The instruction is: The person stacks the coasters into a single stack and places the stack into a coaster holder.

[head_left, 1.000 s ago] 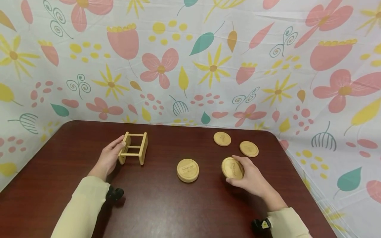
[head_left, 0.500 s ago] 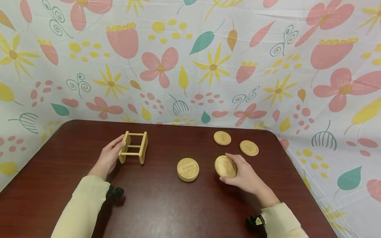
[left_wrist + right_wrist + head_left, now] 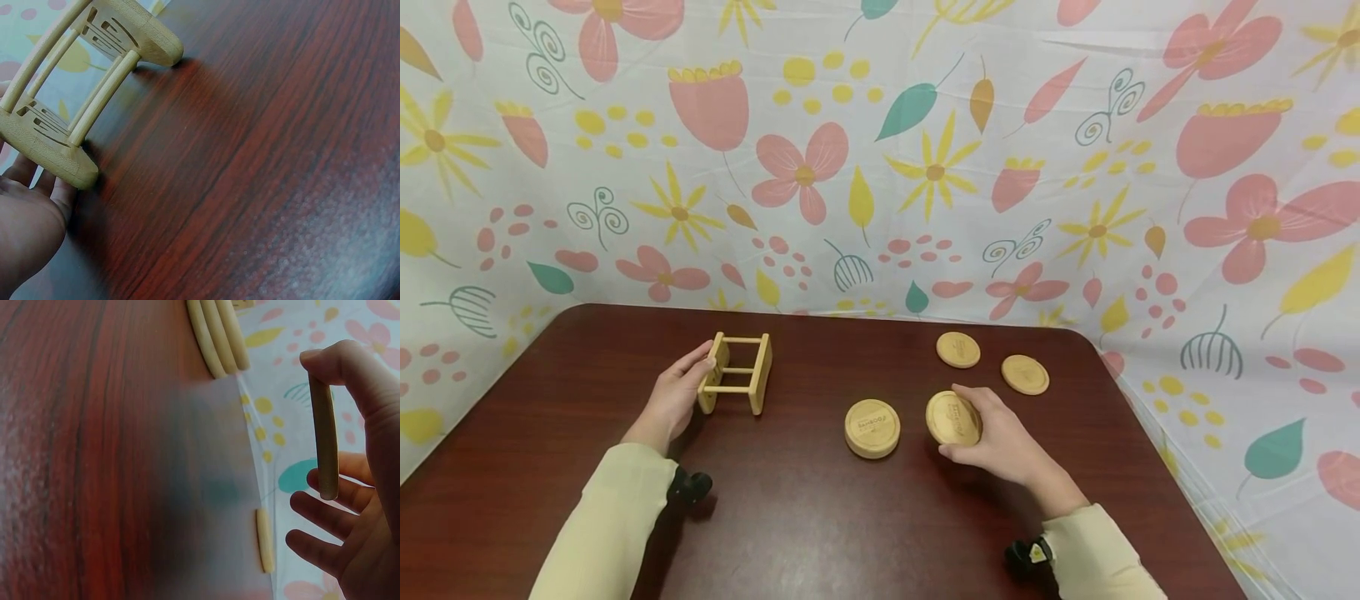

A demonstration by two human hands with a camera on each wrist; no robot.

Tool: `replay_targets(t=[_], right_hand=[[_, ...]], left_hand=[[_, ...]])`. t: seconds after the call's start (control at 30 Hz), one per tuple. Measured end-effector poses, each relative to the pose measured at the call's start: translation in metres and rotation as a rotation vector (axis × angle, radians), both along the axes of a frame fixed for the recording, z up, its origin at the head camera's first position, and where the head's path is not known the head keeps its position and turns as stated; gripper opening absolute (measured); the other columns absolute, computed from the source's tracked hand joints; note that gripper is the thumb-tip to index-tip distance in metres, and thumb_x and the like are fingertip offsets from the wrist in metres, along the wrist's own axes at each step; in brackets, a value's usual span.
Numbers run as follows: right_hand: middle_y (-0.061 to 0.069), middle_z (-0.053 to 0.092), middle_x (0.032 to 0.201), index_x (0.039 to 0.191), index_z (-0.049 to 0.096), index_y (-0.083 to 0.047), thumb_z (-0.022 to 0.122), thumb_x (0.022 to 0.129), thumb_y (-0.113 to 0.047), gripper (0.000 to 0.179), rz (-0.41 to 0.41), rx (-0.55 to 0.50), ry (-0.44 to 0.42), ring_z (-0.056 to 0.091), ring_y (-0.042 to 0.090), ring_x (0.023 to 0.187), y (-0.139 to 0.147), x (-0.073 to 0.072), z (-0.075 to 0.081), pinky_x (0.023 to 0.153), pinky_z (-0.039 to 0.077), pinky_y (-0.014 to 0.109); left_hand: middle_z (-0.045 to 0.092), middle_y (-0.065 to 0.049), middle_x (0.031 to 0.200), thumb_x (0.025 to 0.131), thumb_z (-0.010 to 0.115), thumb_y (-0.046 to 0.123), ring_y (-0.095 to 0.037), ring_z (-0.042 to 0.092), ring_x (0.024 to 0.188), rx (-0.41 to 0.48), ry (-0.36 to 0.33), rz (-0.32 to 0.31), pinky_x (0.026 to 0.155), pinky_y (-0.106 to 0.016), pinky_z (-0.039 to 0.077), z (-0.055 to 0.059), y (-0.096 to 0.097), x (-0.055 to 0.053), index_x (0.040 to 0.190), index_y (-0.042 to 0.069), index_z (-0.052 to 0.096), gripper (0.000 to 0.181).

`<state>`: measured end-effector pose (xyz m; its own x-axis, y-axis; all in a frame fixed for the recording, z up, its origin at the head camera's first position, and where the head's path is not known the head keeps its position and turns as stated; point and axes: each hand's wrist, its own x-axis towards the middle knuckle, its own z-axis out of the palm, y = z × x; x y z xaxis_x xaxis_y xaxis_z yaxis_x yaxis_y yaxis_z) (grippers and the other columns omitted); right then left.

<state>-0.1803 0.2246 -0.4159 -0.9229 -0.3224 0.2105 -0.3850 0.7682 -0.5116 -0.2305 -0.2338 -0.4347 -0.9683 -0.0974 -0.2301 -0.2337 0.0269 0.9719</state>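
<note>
My left hand (image 3: 672, 402) grips the left side panel of a small bamboo coaster holder (image 3: 762, 377), which stands on the table at the left. Slots cut in its panels and the round rods joining them show in the left wrist view. My right hand (image 3: 1003, 437) pinches a round bamboo coaster (image 3: 952, 419) by its edge, thumb at the near side and fingers at the far side. In the right wrist view this coaster (image 3: 324, 440) appears edge-on, apart from the tabletop. Just left of it lies a stack of three coasters (image 3: 217, 334) on the table.
Two single coasters lie flat at the back right, one (image 3: 958, 350) farther back and one (image 3: 1025, 375) nearer the right edge. The dark red wooden table (image 3: 790, 517) ends at a flower-patterned cloth (image 3: 880, 267) behind and to the right.
My right hand has carried the coaster leftward, closer to the stack. My left hand and the coaster holder have stayed in place.
</note>
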Motion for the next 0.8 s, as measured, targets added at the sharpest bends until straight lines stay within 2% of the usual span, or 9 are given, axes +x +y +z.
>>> replay_targets(t=[0.27,0.8], right_hand=[[0.004,0.054,0.123,0.137,0.047,-0.009,0.084,0.064,-0.036,0.086,0.011,-0.004,0.014,0.055,0.015,0.104,-0.006,0.000,0.001,0.087,0.048,0.038],[0.004,0.053,0.124,0.139,0.045,-0.007,0.083,0.065,-0.034,0.087,0.045,-0.018,-0.028,0.054,0.015,0.104,-0.019,-0.001,0.000,0.088,0.048,0.037]], left_hand=[[0.015,-0.006,0.159,0.097,0.049,0.043,-0.024,0.021,0.144,0.027,0.002,-0.028,0.117,-0.040,0.022,0.000,-0.001,0.002,0.151,0.027,0.025,0.061],[0.014,-0.006,0.159,0.097,0.049,0.042,-0.024,0.019,0.144,0.027,0.002,-0.027,0.118,-0.040,0.020,0.000,-0.001,0.002,0.150,0.027,0.026,0.060]])
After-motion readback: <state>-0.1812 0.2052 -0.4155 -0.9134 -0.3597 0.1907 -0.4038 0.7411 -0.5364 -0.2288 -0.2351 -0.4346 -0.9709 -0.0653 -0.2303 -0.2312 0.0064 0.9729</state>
